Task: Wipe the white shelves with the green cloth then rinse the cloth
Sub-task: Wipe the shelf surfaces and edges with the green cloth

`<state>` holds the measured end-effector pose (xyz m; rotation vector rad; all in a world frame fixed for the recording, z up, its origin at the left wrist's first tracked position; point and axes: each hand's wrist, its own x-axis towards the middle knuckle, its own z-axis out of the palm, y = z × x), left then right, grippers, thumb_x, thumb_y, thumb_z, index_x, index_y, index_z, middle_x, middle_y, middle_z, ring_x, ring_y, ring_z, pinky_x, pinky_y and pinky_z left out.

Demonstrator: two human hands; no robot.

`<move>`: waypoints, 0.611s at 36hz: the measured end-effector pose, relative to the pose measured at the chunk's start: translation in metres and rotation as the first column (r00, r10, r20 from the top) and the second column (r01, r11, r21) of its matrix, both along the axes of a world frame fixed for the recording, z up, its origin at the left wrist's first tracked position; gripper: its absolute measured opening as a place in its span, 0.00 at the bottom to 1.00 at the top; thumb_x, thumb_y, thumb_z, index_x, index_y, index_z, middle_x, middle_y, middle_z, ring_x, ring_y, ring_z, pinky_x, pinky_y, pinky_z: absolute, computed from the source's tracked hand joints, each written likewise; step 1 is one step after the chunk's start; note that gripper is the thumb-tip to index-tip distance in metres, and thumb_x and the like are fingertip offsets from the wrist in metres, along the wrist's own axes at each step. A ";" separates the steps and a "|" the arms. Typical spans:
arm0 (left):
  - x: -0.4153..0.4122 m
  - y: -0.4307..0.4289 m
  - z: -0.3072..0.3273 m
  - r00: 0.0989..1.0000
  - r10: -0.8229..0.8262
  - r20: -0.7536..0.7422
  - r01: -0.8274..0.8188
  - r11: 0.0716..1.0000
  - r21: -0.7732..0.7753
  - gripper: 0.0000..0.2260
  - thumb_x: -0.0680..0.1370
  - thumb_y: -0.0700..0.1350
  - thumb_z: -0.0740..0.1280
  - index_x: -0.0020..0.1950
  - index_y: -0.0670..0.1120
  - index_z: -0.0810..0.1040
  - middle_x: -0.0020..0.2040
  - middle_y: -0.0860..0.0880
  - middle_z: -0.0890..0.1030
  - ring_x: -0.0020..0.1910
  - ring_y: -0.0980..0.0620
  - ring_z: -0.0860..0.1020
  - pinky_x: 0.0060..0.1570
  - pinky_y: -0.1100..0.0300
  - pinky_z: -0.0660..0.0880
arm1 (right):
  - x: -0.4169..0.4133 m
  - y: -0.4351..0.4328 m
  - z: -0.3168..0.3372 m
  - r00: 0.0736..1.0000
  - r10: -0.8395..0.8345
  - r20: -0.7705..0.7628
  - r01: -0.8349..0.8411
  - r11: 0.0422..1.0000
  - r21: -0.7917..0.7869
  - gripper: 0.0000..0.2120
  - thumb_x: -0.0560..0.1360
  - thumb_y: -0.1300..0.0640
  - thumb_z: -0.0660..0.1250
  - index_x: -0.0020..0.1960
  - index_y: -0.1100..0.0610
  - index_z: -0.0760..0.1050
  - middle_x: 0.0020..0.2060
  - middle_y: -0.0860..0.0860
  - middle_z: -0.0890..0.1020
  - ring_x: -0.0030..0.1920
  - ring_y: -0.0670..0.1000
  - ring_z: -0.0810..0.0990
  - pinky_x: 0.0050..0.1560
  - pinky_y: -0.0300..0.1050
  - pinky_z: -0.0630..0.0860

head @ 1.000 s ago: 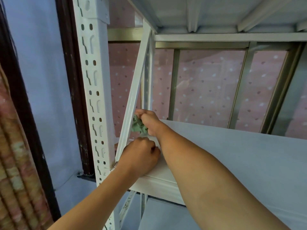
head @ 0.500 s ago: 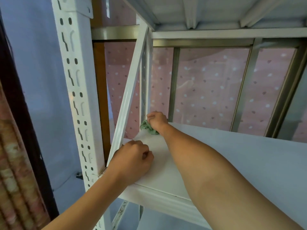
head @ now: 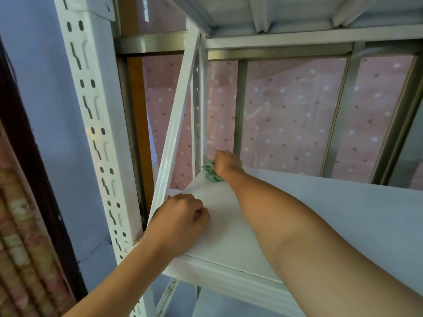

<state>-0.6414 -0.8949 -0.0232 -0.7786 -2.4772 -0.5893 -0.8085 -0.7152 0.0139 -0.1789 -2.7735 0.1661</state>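
step: wiping white shelf (head: 320, 213), rinse pending | green cloth (head: 211, 171) bunched at rear-left corner, gripped by right hand (head: 227, 162) | left hand (head: 180, 216) fisted, seemingly empty, resting near front-left edge | next: likely drag cloth rightward, pressing flat

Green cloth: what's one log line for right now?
right hand grips green cloth | cloth on white shelf, back left corner | left hand curled, resting on shelf
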 end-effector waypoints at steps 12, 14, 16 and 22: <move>0.005 0.003 -0.003 1.000 -0.001 -0.005 0.001 1.000 0.010 0.15 0.79 0.49 0.61 0.33 0.48 0.75 0.34 0.54 0.74 0.33 0.53 0.73 0.37 0.62 0.72 | 0.031 0.056 -0.005 0.994 -0.113 -0.002 0.109 0.951 0.290 0.16 0.78 0.67 0.59 0.62 0.61 0.78 0.56 0.57 0.81 0.57 0.59 0.81 0.54 0.50 0.76; 0.004 0.002 -0.005 1.000 -0.008 -0.014 0.008 1.000 0.018 0.15 0.79 0.49 0.62 0.33 0.50 0.74 0.33 0.54 0.74 0.32 0.53 0.73 0.37 0.66 0.69 | 0.038 0.070 -0.004 0.989 -0.148 0.014 0.137 0.943 0.303 0.16 0.78 0.67 0.59 0.61 0.61 0.78 0.56 0.56 0.81 0.57 0.59 0.81 0.54 0.50 0.76; 0.004 0.002 -0.006 1.000 0.013 -0.027 -0.013 1.000 -0.008 0.14 0.80 0.50 0.62 0.35 0.50 0.77 0.34 0.55 0.75 0.34 0.53 0.74 0.40 0.64 0.73 | 0.045 0.084 -0.002 0.984 -0.176 0.033 0.158 0.939 0.306 0.16 0.78 0.66 0.59 0.62 0.60 0.78 0.57 0.56 0.81 0.58 0.58 0.80 0.55 0.50 0.75; 0.028 0.054 0.015 0.980 0.142 -0.138 -0.168 0.964 -0.204 0.13 0.80 0.52 0.57 0.39 0.50 0.75 0.35 0.54 0.77 0.33 0.52 0.76 0.37 0.60 0.76 | 0.064 0.124 -0.003 0.975 -0.222 0.028 0.201 0.921 0.333 0.17 0.80 0.64 0.57 0.65 0.58 0.77 0.61 0.55 0.80 0.62 0.58 0.78 0.59 0.51 0.74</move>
